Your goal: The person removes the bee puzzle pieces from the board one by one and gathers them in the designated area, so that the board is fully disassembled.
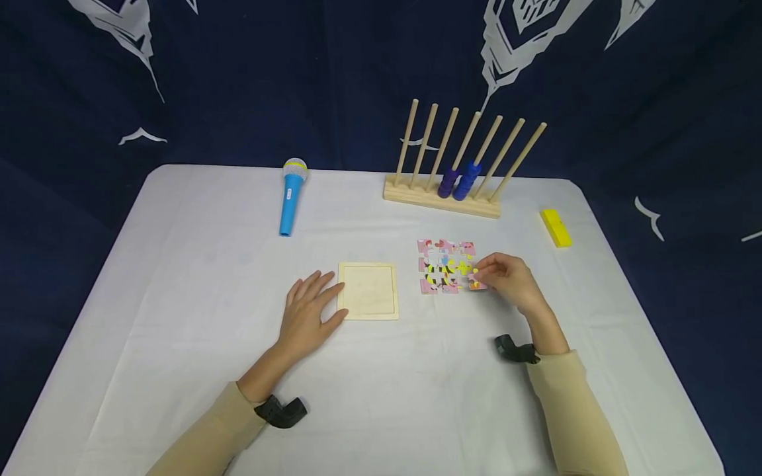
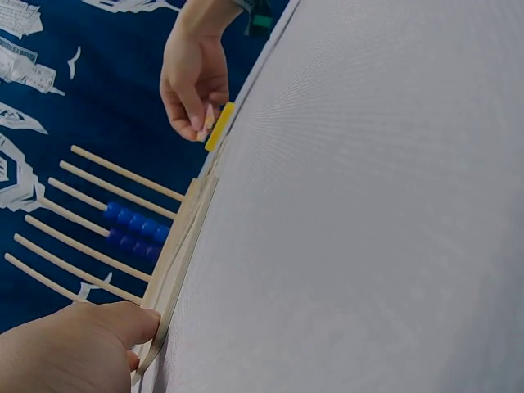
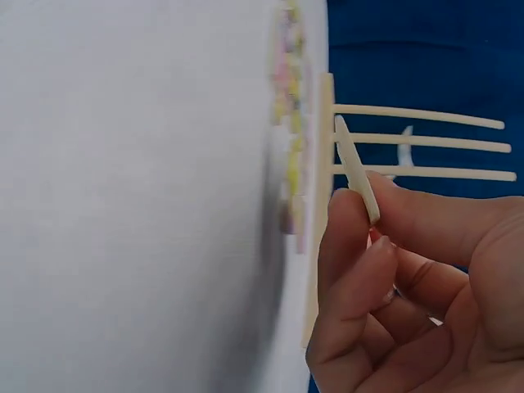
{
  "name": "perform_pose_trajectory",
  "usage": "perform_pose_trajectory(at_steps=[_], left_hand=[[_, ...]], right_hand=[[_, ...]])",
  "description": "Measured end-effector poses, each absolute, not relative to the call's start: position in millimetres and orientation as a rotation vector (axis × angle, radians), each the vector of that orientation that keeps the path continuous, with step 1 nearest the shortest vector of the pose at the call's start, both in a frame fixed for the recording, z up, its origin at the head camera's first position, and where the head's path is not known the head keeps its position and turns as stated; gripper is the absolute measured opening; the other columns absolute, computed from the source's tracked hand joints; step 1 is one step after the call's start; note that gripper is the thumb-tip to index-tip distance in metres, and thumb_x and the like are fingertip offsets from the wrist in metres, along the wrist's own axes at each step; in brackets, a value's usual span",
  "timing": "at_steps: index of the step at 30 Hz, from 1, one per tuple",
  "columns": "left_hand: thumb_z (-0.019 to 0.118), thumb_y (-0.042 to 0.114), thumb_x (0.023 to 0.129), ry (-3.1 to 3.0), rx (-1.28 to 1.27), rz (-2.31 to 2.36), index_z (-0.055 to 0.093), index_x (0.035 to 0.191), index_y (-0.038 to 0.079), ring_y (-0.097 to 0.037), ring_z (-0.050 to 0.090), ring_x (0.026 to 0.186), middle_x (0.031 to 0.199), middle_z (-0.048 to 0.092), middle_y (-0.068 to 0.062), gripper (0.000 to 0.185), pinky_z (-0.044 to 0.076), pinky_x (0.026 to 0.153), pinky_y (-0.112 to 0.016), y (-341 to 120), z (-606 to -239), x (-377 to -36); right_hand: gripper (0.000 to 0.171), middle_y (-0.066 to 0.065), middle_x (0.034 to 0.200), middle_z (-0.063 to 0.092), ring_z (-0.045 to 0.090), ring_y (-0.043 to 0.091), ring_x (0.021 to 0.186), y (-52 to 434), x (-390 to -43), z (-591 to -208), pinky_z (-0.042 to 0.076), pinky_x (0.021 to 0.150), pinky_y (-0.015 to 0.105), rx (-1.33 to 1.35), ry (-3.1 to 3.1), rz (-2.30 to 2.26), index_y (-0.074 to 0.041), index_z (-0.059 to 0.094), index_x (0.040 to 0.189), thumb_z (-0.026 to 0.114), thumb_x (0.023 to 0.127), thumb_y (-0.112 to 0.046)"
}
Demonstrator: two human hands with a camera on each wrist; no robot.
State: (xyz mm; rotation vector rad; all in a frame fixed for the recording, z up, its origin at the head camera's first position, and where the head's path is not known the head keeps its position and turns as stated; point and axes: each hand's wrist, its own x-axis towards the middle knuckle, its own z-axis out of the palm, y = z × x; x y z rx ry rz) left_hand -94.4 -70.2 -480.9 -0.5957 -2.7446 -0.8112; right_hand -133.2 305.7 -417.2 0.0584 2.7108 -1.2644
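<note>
At the centre of the white table [image 1: 178, 317], the left hand [image 1: 306, 314] lies flat, fingers straight and slightly spread, fingertips touching the left edge of the empty wooden puzzle tray [image 1: 368, 291]. At 3 o'clock from the tray, a little apart from it, sits the assembled block of puzzle pieces [image 1: 446, 266]. The right hand [image 1: 508, 281] is at that block's 4 o'clock corner, thumb and forefinger pinching one puzzle piece [image 3: 357, 168]; the right wrist view shows the piece held on edge, clear of the table. At 12 o'clock from the block stands the wooden peg rack [image 1: 443, 198], carrying blue beads [image 1: 460, 180] on two pegs. A blue toy microphone [image 1: 291, 196] lies at 11 o'clock from the tray. A yellow block [image 1: 555, 227] lies at 2 o'clock from the right hand.
</note>
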Motion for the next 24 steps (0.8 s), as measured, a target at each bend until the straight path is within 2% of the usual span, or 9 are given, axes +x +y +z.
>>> perform_pose_trajectory(at_steps=[11,19,24], left_hand=[[0.061,0.034,0.08,-2.742,-0.607,-0.816,0.056,0.121,0.013,-0.028,0.028,0.129,0.134,0.043,-0.009,0.046,0.013,0.103,-0.05,-67.5,-480.5,-92.8],[0.062,0.035,0.08,-2.74,-0.61,-0.811,0.056,0.12,0.013,-0.028,0.028,0.129,0.134,0.043,-0.009,0.046,0.013,0.104,-0.051,-67.6,-480.2,-93.0],[0.063,0.034,0.079,-2.739,-0.61,-0.834,0.056,0.12,0.013,-0.028,0.029,0.128,0.134,0.044,-0.01,0.047,0.014,0.103,-0.051,-66.2,-480.8,-92.3]], right_hand=[[0.017,0.011,0.08,0.06,0.053,0.018,0.063,300.5,-133.1,-428.2,0.046,0.055,0.025,0.132,2.806,-1.05,-0.004,0.059,0.089,0.066,0.079,-0.015],[0.02,0.008,0.071,0.058,0.049,0.019,0.062,296.4,-129.2,-426.4,0.039,0.054,0.027,0.21,2.902,-0.893,-0.005,0.058,0.082,0.07,0.075,-0.019],[0.019,0.008,0.072,0.057,0.048,0.019,0.063,299.8,-126.0,-428.0,0.039,0.054,0.026,0.232,2.914,-0.906,-0.006,0.059,0.083,0.068,0.077,-0.021]])
